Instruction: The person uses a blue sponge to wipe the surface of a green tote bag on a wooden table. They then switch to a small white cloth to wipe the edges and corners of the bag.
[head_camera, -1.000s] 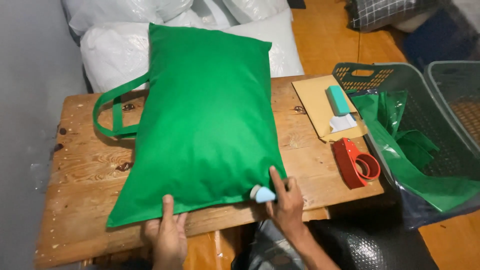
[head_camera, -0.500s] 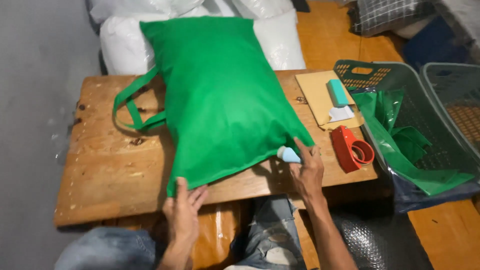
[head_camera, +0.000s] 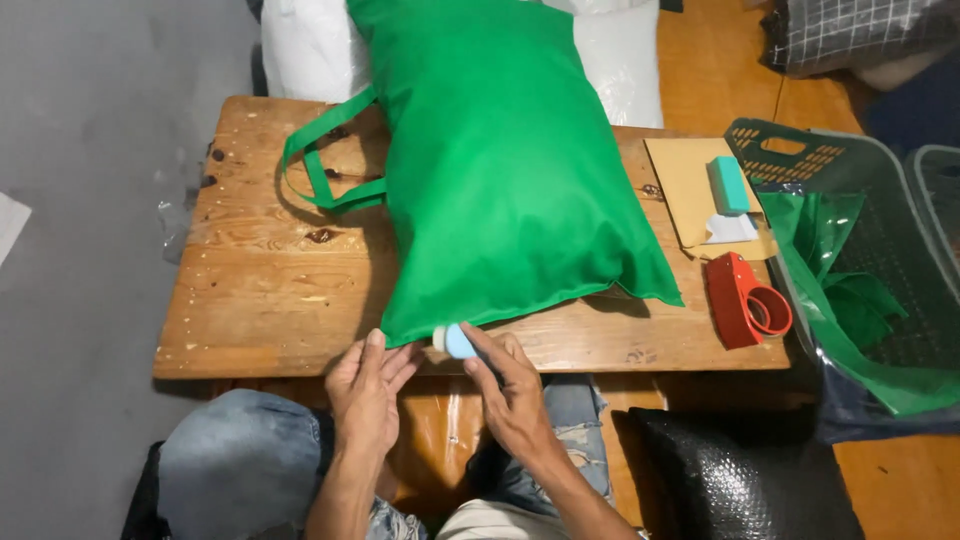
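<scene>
Now lying further over toward the left of the wooden table (head_camera: 250, 300) than half a second ago: the stuffed green bag (head_camera: 500, 170), its near corner now meeting both hands at the front edge instead of sitting out to the right. Bulging like a full pillow, smooth and bright green, cloth taut with only a few soft creases, seam along the near edge running up to a pointed corner on the right. Trailing flat onto the bare wood on the left, its two looped handles (head_camera: 320, 170). Overhanging the far edge at the top and resting against the white sacks (head_camera: 300, 50) behind.

Touching the bag's near left corner with extended, loosely spread fingers: the left hand (head_camera: 365, 395), gripping nothing, palm down at the table edge. Pinching a small light-blue capped object (head_camera: 455, 341) between thumb and forefinger just under the bag's hem: the right hand (head_camera: 515, 395), remaining fingers curled loosely.

Sitting well apart to the right: a red tape dispenser (head_camera: 745, 300), a tan board (head_camera: 690, 190) carrying a teal block (head_camera: 728, 185), and a dark plastic basket (head_camera: 880, 240) holding folded green cloth (head_camera: 850, 290).
</scene>
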